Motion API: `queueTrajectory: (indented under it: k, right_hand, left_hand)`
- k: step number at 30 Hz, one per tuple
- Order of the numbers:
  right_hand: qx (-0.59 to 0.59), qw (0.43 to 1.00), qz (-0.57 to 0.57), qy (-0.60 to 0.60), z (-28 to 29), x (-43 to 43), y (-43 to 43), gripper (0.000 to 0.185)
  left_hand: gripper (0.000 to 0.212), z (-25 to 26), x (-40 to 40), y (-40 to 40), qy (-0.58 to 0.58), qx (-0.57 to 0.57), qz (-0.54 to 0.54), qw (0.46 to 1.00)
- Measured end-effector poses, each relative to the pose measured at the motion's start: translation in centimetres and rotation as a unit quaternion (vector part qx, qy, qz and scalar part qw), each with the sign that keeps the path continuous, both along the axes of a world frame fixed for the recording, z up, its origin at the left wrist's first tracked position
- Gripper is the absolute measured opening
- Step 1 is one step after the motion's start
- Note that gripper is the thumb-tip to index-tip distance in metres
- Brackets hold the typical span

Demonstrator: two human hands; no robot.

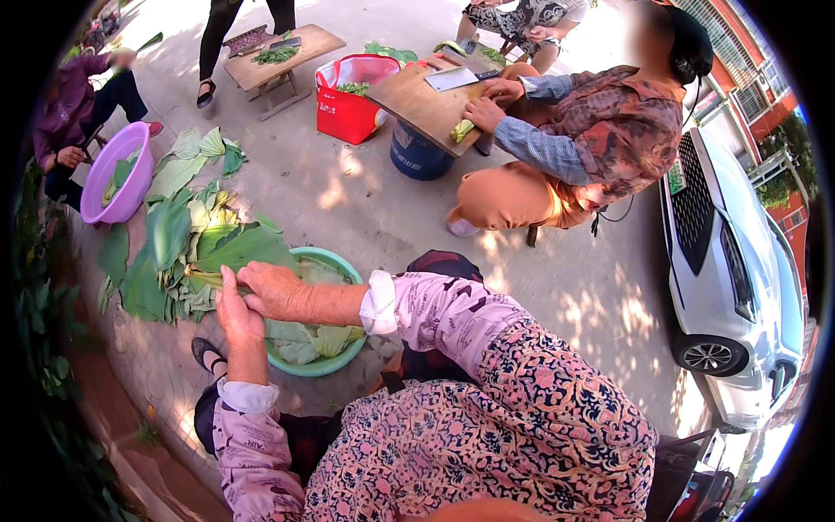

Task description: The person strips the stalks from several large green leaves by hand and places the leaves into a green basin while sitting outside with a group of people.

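Note:
My left hand (240, 316) and my right hand (274, 286) meet at the stalk end of a large green leaf (244, 251). Both hands pinch its pale stalk, and the fingertips partly hide it. The leaf's broad blade spreads beyond my right hand. Below my right forearm sits a teal basin (357, 355) with several pale green leaves (300, 342) in it. My forearm covers part of the basin. Just past my hands, a heap of large leaves (166, 228) with yellowish stalks lies on the ground.
A purple basin (145, 147) stands before a seated person at the left. At a wooden board (408, 98) with a cleaver (451, 78), a co-worker's hands hold a cut stalk bundle. Beyond are a red bag (346, 121) and a low table (319, 40). A car (750, 261) is parked right.

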State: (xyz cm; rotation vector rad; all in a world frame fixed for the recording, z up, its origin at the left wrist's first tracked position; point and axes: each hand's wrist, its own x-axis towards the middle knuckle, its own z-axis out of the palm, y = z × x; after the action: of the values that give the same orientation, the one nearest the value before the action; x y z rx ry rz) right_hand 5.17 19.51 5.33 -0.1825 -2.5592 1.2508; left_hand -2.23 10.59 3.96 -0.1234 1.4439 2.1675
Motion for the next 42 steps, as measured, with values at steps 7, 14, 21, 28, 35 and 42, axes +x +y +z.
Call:
queueTrajectory:
  k: [7,14,21,28,35,42]
  right_hand:
    - [0.025,0.999,-0.030,0.035,-1.5,-1.4,-0.1,0.018]
    - [-0.100,0.994,0.021,0.048,-1.6,-2.4,2.5,0.016]
    - [-0.250,0.956,0.152,0.025,-1.9,-4.3,3.0,0.013]
    - [-0.199,0.978,-0.056,0.015,-2.8,-2.8,0.2,0.016]
    - [0.095,0.993,0.019,0.063,-2.0,-0.7,-2.0,0.016]
    - [0.083,0.996,0.001,-0.029,-1.9,-2.1,-0.3,0.019]
  left_hand:
    - [0.035,-1.3,-0.6,-0.3,-0.004,0.062,-0.043,0.997]
    - [0.033,-1.3,-0.7,0.0,-0.011,0.120,-0.114,0.986]
    - [0.042,-2.0,-1.3,0.1,0.011,0.145,-0.099,0.984]
    - [0.035,-2.2,-0.2,0.7,-0.014,0.083,0.041,0.996]
    - [0.038,-0.9,-0.2,-0.3,-0.063,0.093,0.140,0.984]
    - [0.053,-2.9,-1.1,0.7,-0.059,0.115,0.058,0.990]
